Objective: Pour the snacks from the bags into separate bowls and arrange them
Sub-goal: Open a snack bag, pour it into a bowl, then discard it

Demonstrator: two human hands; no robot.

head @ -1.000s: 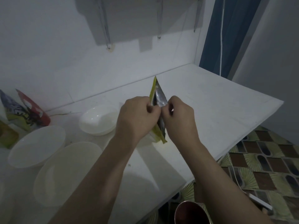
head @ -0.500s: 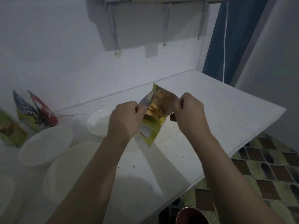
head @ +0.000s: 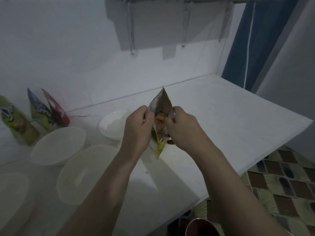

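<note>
The yellow-green foil snack bag [head: 161, 120] hangs above the white bench [head: 221, 120], its long axis running away from the person, mouth pulled apart and pale snacks showing inside. The left hand [head: 139, 128] pinches one lip, the right hand [head: 181, 128] the other — both clenched on foil. The small white bowl [head: 110, 125] sits just left of the bag, nearer the left hand — pouring likely means tipping that way.

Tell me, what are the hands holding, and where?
Both hands, left and right, pinch the opened snack bag at its top edges, one side each.
</note>
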